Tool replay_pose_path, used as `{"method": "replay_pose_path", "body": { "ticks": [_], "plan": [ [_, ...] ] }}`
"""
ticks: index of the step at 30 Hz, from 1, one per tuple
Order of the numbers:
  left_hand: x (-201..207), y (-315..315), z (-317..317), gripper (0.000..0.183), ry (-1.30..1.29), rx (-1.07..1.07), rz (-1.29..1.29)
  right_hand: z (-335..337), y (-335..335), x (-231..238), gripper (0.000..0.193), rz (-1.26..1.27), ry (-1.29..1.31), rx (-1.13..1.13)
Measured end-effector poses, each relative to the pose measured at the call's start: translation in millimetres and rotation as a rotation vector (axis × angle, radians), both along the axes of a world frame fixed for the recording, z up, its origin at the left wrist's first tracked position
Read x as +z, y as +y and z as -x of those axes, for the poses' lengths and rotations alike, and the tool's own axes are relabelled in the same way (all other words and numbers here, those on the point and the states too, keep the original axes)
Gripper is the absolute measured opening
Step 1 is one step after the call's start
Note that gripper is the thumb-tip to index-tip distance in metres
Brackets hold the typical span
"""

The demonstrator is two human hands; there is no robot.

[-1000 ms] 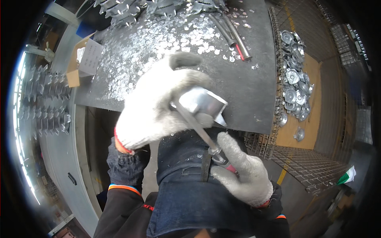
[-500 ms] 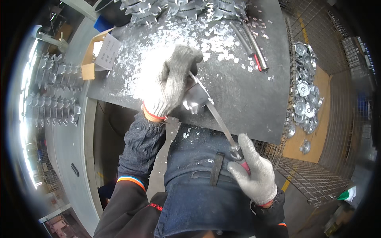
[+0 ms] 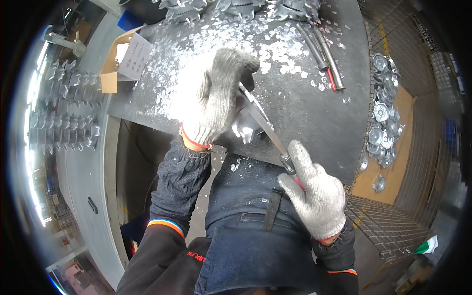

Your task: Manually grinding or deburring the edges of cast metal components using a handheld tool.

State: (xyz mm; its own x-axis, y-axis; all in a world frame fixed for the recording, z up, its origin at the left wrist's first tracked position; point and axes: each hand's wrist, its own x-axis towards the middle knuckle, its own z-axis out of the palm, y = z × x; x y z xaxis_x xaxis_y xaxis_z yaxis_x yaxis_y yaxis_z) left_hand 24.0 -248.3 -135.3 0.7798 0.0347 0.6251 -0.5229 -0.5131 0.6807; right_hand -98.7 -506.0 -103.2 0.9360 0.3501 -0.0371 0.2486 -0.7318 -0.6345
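My left hand (image 3: 219, 96), in a grey-white knit glove, is closed around a shiny silver cast metal part (image 3: 244, 129) above the near edge of the table. Part of that casting is hidden behind the glove. My right hand (image 3: 319, 199), gloved too, grips the red handle of a long flat metal file (image 3: 273, 138). The file slants up and left from my right hand, and its blade lies along the casting's right edge. Its far end reaches up beside my left fingers.
Metal flakes (image 3: 275, 51) litter the dark tabletop (image 3: 324, 123). Two metal tubes (image 3: 328, 56) and several finned castings (image 3: 295, 11) lie toward the back. An opened carton (image 3: 135, 59) stands at left. To the right, a wire cage (image 3: 388, 231) contains round metal parts (image 3: 381, 112).
My right hand has pushed the file up and left along the casting, so it is closer to my left hand. My left hand keeps its hold. The whole view has shifted slightly.
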Motion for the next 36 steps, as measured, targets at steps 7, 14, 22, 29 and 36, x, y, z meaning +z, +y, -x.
{"method": "replay_pose_path", "body": {
  "ticks": [7,14,22,29,36],
  "plan": [
    [-25,9,-2,0.034,-0.182,0.097,-0.219,-4,13,6,0.076,0.006,0.055,-0.043],
    [-3,4,0,0.038,-0.007,-0.216,0.171,-11,4,-16,0.084,-0.424,0.164,0.092],
    [-82,23,-1,0.048,0.102,0.2,-0.189,-22,-14,-4,0.085,-0.547,0.67,0.161],
    [-73,54,-2,0.076,0.236,-0.16,0.201,-3,-21,-11,0.085,-0.595,0.509,0.249],
    [88,42,-29,0.113,0.258,-0.653,-0.72,45,-50,-10,0.092,-0.743,0.626,-0.05]
  ]
}}
